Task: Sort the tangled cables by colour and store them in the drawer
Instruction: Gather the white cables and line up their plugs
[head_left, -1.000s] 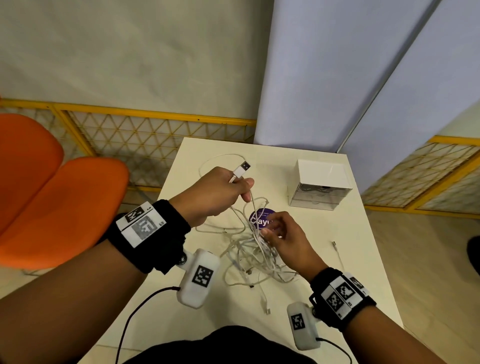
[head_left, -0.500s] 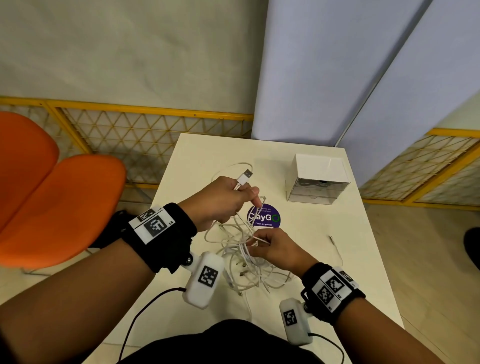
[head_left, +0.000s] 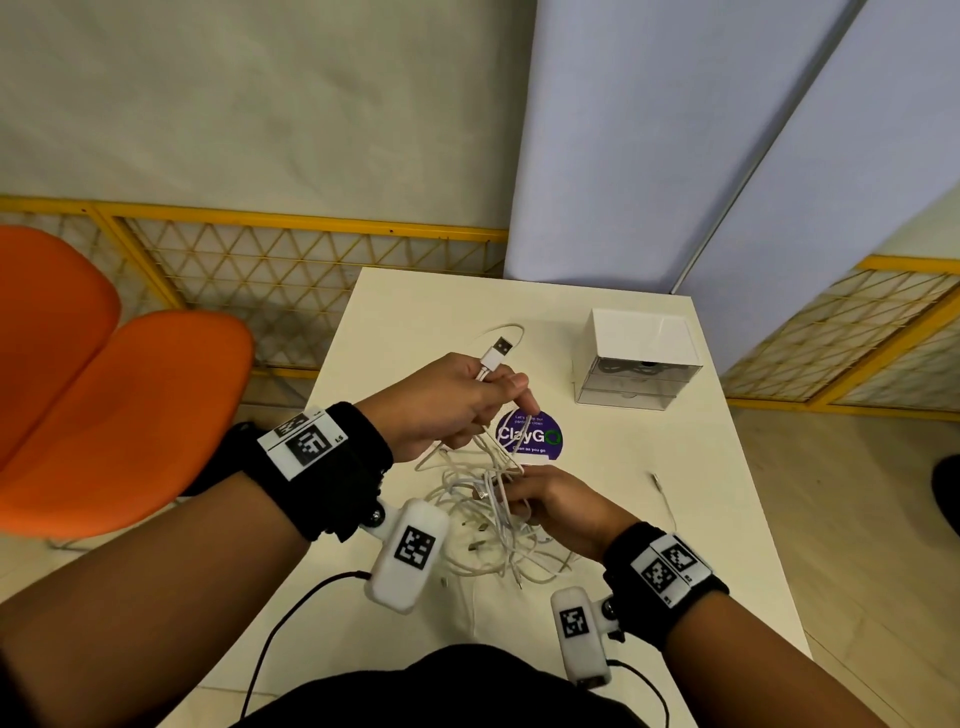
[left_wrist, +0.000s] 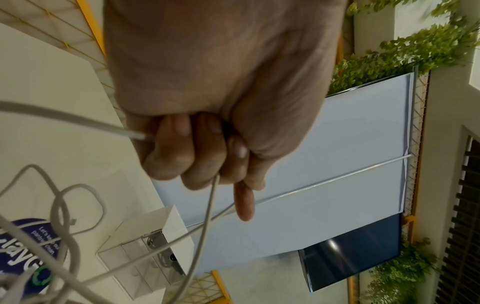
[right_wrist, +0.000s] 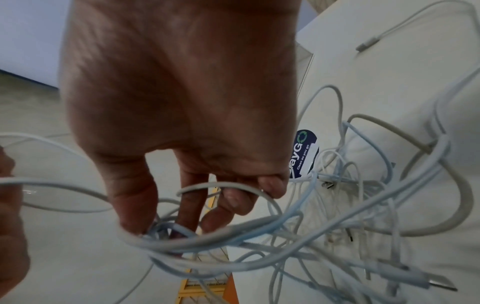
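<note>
While I am working close to my body, my right hand (head_left: 558, 506) is pinching into the knot of white cables (head_left: 488, 525) lying on the bench (head_left: 691, 519), fingers curled among the loops. Just beyond and higher, my left hand (head_left: 447, 402) is clenching one white cable (left_wrist: 205, 224) near its flat metal plug (head_left: 497, 351), which is pointing away from me. That strand is running down and back toward me into the knot, so I judge the pull should go up and away. The cords are thin, smooth and rubbery, looping loosely. Farther right, well apart from both hands, the small drawer box (head_left: 641, 364) is sitting, clear-fronted with a white top; my right hand is nearer it.
</note>
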